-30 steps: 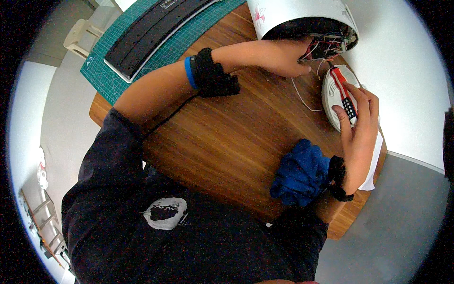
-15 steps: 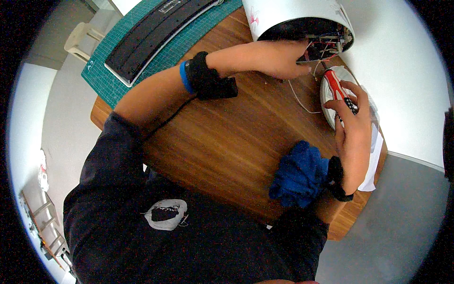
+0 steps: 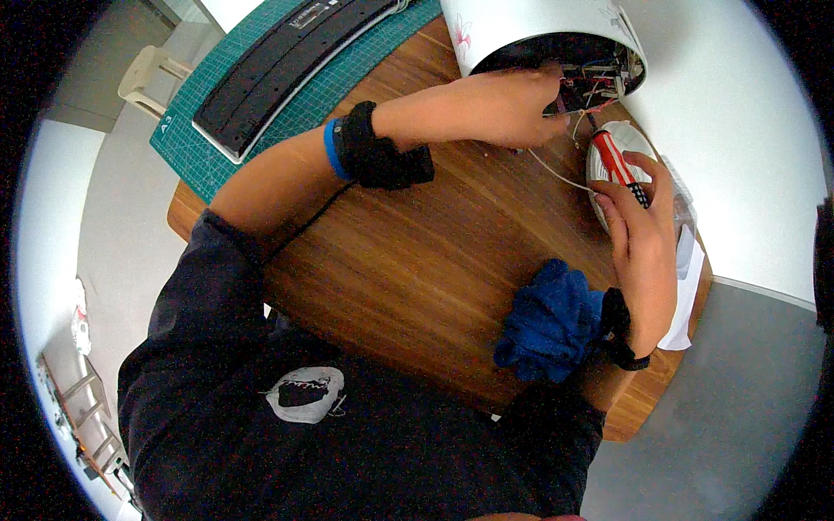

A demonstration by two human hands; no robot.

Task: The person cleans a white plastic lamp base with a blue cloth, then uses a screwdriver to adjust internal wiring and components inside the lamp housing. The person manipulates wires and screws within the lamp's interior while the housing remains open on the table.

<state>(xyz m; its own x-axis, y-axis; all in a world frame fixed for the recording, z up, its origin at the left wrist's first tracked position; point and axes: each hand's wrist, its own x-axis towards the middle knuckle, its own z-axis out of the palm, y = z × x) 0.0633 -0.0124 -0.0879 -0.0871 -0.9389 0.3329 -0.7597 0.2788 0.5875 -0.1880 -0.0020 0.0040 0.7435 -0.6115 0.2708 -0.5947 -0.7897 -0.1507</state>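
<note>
My left hand (image 3: 521,108) is at the open end of a white cylindrical casing (image 3: 530,17) with exposed wiring (image 3: 601,82); its fingers are bent among the wires, and what they grip is unclear. My right hand (image 3: 636,217) is closed on the handle of a red-and-black screwdriver (image 3: 611,152), which points toward the wiring. Beneath the screwdriver lies an oval white plastic part (image 3: 638,135). A thin white cable (image 3: 556,176) trails across the table beside it.
The wooden table (image 3: 391,260) carries a green cutting mat (image 3: 182,139) with a long black curved panel (image 3: 261,87) at upper left, a blue cloth (image 3: 547,321) near my right wrist and white paper (image 3: 682,321) at the right edge. A plastic chair (image 3: 148,78) and ladder (image 3: 82,391) stand left.
My right fingers have shifted their grip on the screwdriver, the index and middle fingers bending over the handle. My left hand has moved slightly left, still at the wires.
</note>
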